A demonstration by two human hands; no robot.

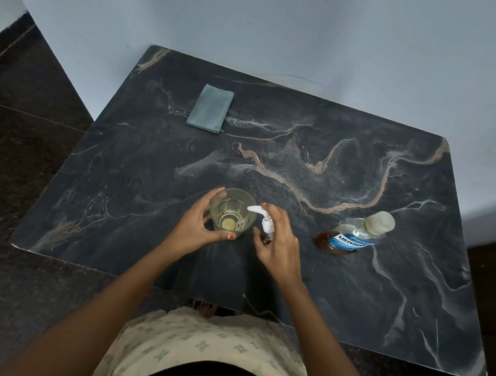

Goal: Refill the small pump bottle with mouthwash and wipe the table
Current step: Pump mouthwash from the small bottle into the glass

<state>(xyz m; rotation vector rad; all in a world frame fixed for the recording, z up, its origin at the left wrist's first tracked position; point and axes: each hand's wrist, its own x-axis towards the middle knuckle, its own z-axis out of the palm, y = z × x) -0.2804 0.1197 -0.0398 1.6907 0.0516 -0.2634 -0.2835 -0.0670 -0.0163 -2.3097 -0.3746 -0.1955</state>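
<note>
A clear glass tumbler (pixel 233 209) stands on the dark marble table (pixel 354 282), and my left hand (pixel 199 229) wraps around its left side. Just right of it is the small pump bottle (pixel 267 225) with a white pump head whose nozzle points over the glass rim. My right hand (pixel 278 243) holds this bottle, one finger near the pump top; its dark body is mostly hidden by my fingers. A mouthwash bottle (pixel 353 234) with a blue label and a pale cap stands further right, untouched. A folded grey-green cloth (pixel 210 108) lies at the far left of the table.
The table sits against a pale wall at the back and right. Dark floor lies to the left and front. My patterned garment shows at the table's near edge.
</note>
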